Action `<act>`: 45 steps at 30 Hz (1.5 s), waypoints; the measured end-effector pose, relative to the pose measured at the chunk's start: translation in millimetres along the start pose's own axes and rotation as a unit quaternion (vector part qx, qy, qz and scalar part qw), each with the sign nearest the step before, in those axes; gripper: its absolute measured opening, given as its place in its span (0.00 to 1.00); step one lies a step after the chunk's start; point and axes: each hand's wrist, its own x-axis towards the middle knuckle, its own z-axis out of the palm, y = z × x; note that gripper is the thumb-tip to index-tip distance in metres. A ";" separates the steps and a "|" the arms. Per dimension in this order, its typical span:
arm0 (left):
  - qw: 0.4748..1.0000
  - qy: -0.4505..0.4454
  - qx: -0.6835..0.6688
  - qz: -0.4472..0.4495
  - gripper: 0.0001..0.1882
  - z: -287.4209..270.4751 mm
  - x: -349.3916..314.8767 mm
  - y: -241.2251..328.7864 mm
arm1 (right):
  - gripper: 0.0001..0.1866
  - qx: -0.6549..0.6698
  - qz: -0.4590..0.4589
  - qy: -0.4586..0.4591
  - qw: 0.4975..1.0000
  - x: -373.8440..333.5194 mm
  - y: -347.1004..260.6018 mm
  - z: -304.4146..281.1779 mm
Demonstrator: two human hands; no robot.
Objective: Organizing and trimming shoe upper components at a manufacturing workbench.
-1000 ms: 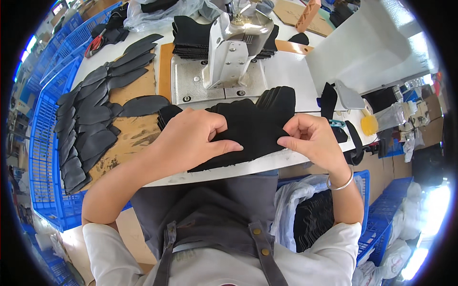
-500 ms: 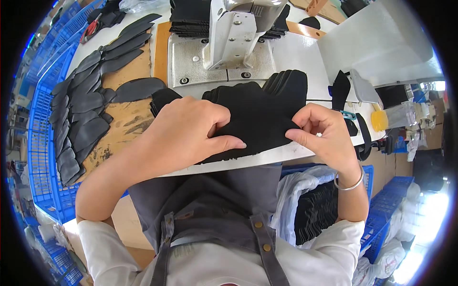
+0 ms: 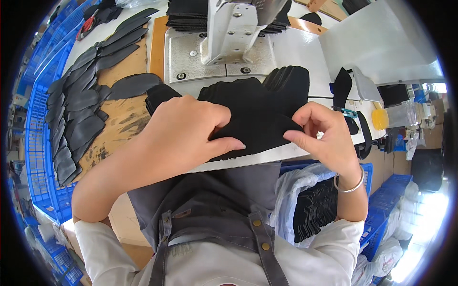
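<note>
A stack of black fabric pieces (image 3: 253,107) with wavy outlines lies at the table's front edge, below the machine's metal base. My left hand (image 3: 191,126) rests over its left part, with thumb and curled fingers closed on the near layer. At the right end, my right hand (image 3: 322,133) pinches the corner of that layer between thumb and forefinger. The right corner is raised slightly off the stack. My left palm and some fingertips are hidden from view.
A sewing machine (image 3: 231,35) stands at the back centre. Dark leaf-shaped pieces (image 3: 86,100) overlap on the brown board at left, beside a blue crate (image 3: 40,148). At right are a yellow-lidded jar (image 3: 380,119) and a turquoise cutter (image 3: 349,113). Below sits a lined bin of black pieces (image 3: 312,209).
The right-hand corner of the top fabric piece has come up a little with my right hand. My left hand keeps its grip; the whole view has shifted slightly.
</note>
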 end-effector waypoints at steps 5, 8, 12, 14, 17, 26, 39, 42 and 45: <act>1.000 0.020 -0.004 0.015 0.22 -1.8 -5.6 -3.4 | 0.19 -0.090 -0.022 0.023 0.995 -0.7 -5.1 5.5; 0.998 -0.050 -0.033 -0.023 0.21 -10.8 -6.9 -6.3 | 0.19 -0.080 -0.025 0.026 0.996 -0.3 -2.9 5.7; 0.996 -0.068 -0.048 -0.020 0.20 -14.9 -6.4 -7.7 | 0.20 -0.068 -0.012 0.027 0.997 0.2 -5.1 7.8; 0.996 -0.067 -0.053 0.002 0.20 -12.6 -5.3 -10.3 | 0.21 -0.072 -0.002 0.032 0.997 0.7 -5.0 8.0; 0.995 -0.078 -0.054 -0.018 0.20 -13.3 -6.3 -9.2 | 0.21 -0.076 0.006 0.031 0.997 0.9 -5.4 9.1; 0.996 -0.086 -0.028 -0.012 0.19 -10.7 -8.6 -9.4 | 0.20 -0.081 0.000 0.036 0.996 -0.7 -3.5 7.7; 0.967 0.016 0.188 0.171 0.46 32.2 -0.7 1.6 | 0.13 -0.070 -0.008 -0.040 0.997 20.8 -16.1 -5.5; 0.970 -0.008 0.182 0.163 0.45 29.6 -0.2 1.9 | 0.10 -0.025 0.051 -0.068 0.996 24.9 -12.4 -16.3; 0.970 -0.025 0.188 0.155 0.46 26.5 2.2 9.8 | 0.09 0.002 0.106 -0.101 0.989 26.8 -9.2 -26.5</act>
